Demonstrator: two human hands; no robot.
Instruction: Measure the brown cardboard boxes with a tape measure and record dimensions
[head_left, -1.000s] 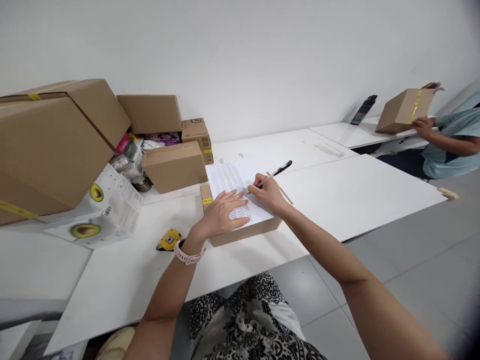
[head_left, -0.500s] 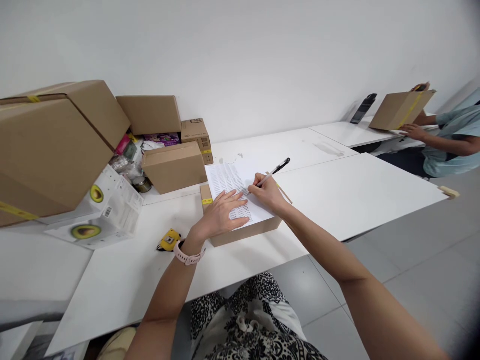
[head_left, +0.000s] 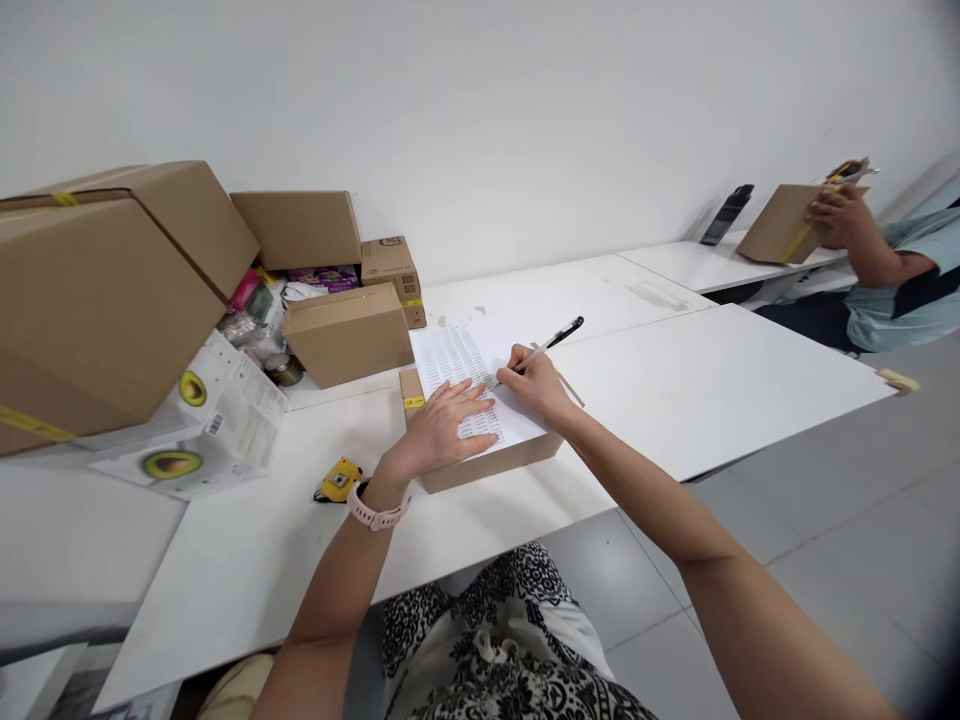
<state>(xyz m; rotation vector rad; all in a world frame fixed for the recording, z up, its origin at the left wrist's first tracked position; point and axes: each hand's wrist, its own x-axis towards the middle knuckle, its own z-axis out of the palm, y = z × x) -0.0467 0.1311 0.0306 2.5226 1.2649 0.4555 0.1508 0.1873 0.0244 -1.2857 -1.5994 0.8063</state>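
Observation:
A printed sheet of paper (head_left: 457, 360) lies on top of a low cardboard box (head_left: 495, 464) at the middle of the white table (head_left: 720, 385). My left hand (head_left: 442, 425) rests flat on the sheet, fingers stretched out, a pink watch on its wrist. My right hand (head_left: 534, 385) is closed round a pen (head_left: 551, 343) whose tip touches the sheet beside the printed columns.
Several cardboard boxes (head_left: 112, 290) and a white carton with avocado pictures (head_left: 195, 425) crowd the table's left. A yellow tape dispenser (head_left: 339, 480) lies near my left wrist. At the far right another person's hand (head_left: 836, 215) holds up a cardboard box (head_left: 784, 225) on a second table.
My hands and the pen have barely moved. The person at the far right has tilted their box further up and shifted a hand onto its upper side.

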